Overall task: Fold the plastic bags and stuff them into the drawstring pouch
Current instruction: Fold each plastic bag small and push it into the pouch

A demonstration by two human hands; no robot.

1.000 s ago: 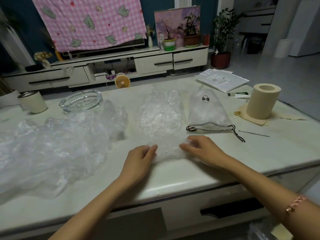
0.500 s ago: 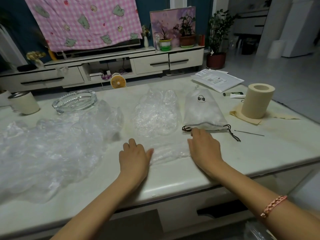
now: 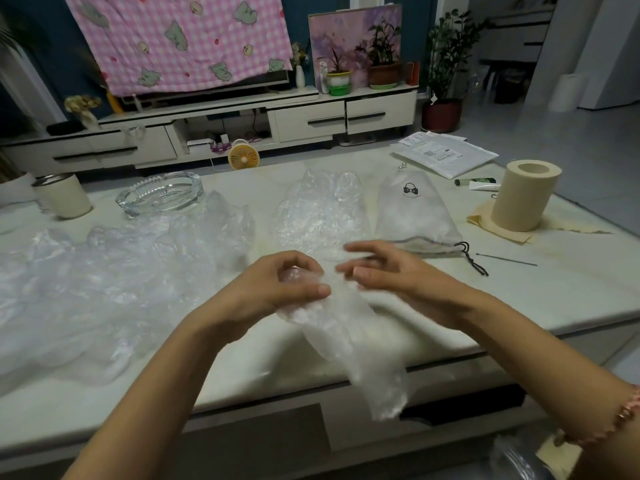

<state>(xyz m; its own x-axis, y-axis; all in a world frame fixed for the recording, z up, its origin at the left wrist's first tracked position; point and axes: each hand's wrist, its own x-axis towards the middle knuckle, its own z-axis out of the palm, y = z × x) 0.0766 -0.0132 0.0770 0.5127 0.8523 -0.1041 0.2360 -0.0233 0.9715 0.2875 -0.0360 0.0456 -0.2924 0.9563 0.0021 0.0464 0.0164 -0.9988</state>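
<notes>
My left hand (image 3: 287, 289) grips one end of a narrow folded clear plastic bag (image 3: 356, 341), lifted off the table; the bag's free end hangs down past the table's front edge. My right hand (image 3: 388, 271) hovers just right of that gripped end, fingers spread and blurred, touching or almost touching the plastic. The translucent drawstring pouch (image 3: 414, 216) with a small black logo lies flat behind my right hand, its black cord (image 3: 472, 259) trailing right. A flattened clear bag (image 3: 320, 213) lies left of the pouch. A big heap of crumpled clear bags (image 3: 104, 282) covers the table's left side.
On the white table (image 3: 519, 292) stand a cream paper roll (image 3: 524, 195) at right, a glass ashtray (image 3: 161, 197) and a cream cup (image 3: 64, 199) at back left. Papers (image 3: 445, 157), a small tube (image 3: 479, 183) and a thin needle (image 3: 505, 259) lie at right.
Both hands pressed the folded bag flat on the table before; now my left hand has picked it up by one end and its length hangs down, with my right hand raised beside it.
</notes>
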